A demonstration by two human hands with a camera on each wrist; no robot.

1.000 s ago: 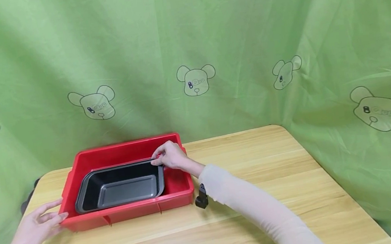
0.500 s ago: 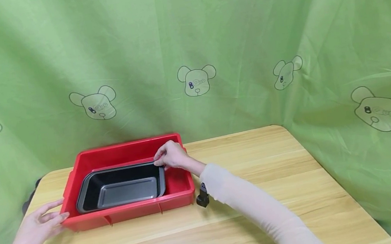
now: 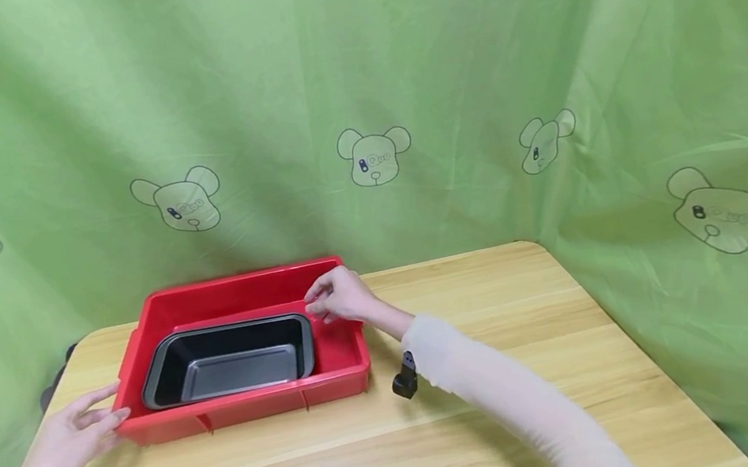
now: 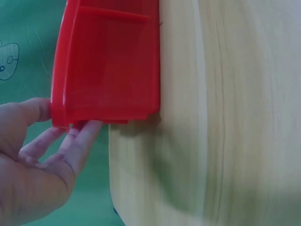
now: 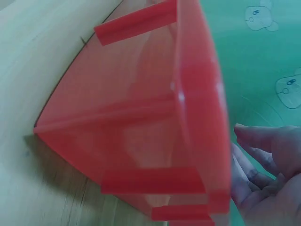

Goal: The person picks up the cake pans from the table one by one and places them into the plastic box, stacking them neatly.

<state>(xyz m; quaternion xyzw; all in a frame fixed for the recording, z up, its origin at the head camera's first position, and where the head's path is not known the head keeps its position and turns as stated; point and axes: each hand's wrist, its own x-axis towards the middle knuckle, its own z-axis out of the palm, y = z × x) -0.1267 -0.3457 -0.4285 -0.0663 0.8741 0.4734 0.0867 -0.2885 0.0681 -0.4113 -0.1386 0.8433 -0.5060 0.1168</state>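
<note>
A dark rectangular loaf pan (image 3: 244, 371) lies inside a red plastic bin (image 3: 254, 404), toward the bin's near left part. At the bin's left front corner, my left hand (image 3: 72, 435) holds the rim. The left wrist view shows that hand's thumb (image 4: 37, 109) against the rim, with the other fingers (image 4: 81, 143) beneath the lip. My right hand (image 3: 343, 295) hovers over the bin's right side, just right of the pan's far corner, holding nothing. Its fingers are loosely bent and apart from the pan, beside the bin's rim in the right wrist view.
The bin stands at the back left of a light wooden table (image 3: 471, 308), against a green curtain (image 3: 447, 40) printed with bear heads. A black wrist device (image 3: 404, 377) hangs beneath the right sleeve. Something dark (image 3: 53, 382) sits beyond the table's left edge.
My right hand has let go of the pan's far right corner and moved a little to the right. The pan's far edge sits slightly lower. My left hand stays at the bin's corner.
</note>
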